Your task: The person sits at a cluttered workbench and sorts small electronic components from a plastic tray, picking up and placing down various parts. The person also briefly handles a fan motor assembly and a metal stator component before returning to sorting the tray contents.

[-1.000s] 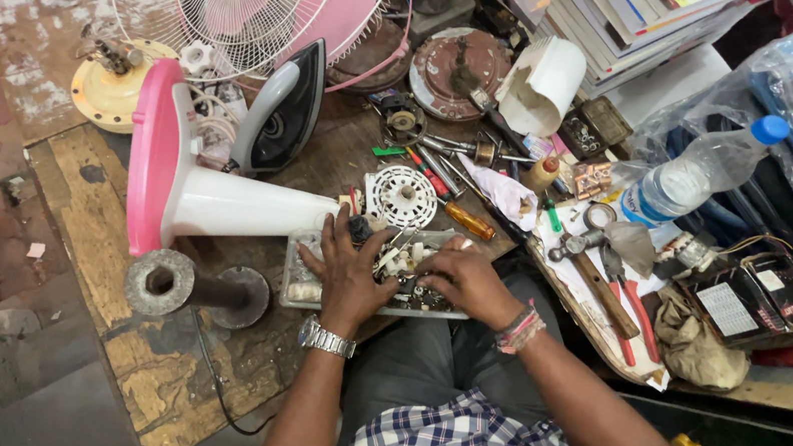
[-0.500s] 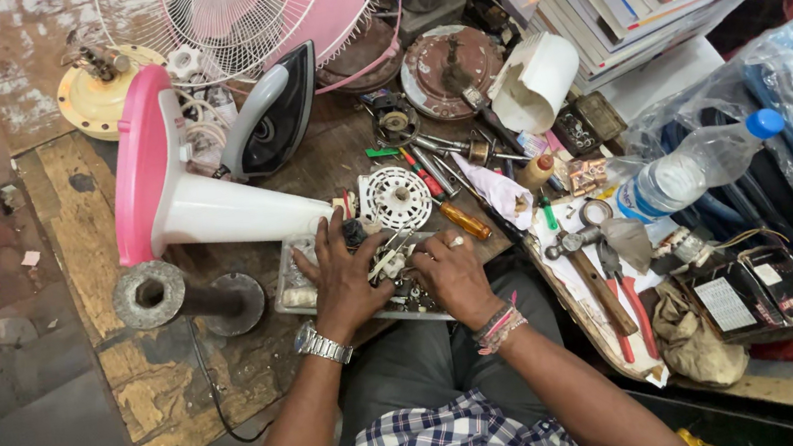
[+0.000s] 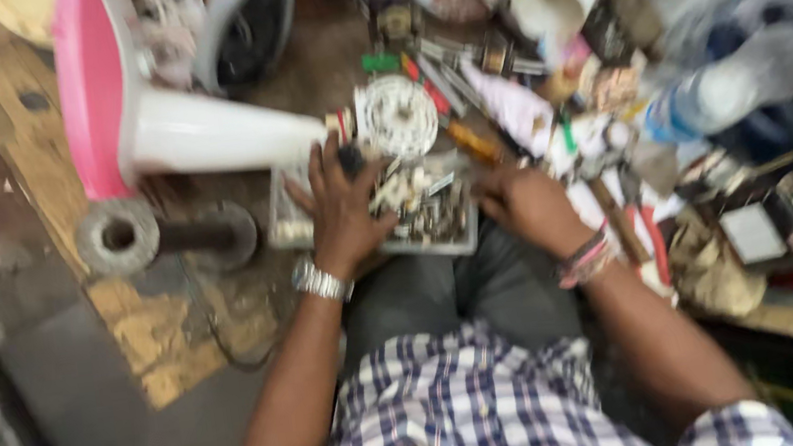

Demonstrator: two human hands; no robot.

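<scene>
Head view is blurred: left hand (image 3: 346,204) lies spread on the tray of small parts (image 3: 431,214); right hand (image 3: 527,205) rests at its edge, its grip cannot be told.

Two bare forearms reach forward from the lap, hands low and close together.

The left hand (image 3: 342,204) lies palm down with the fingers spread and stretched forward, the wrist straight and wearing a metal watch. The right hand (image 3: 527,205) is also palm down, but its fingers are curled under, so only the back of the hand is seen; coloured bands sit on this wrist. Both elbows are bent and stay near the body. The picture is blurred, so the fingertips cannot be seen clearly.
</scene>
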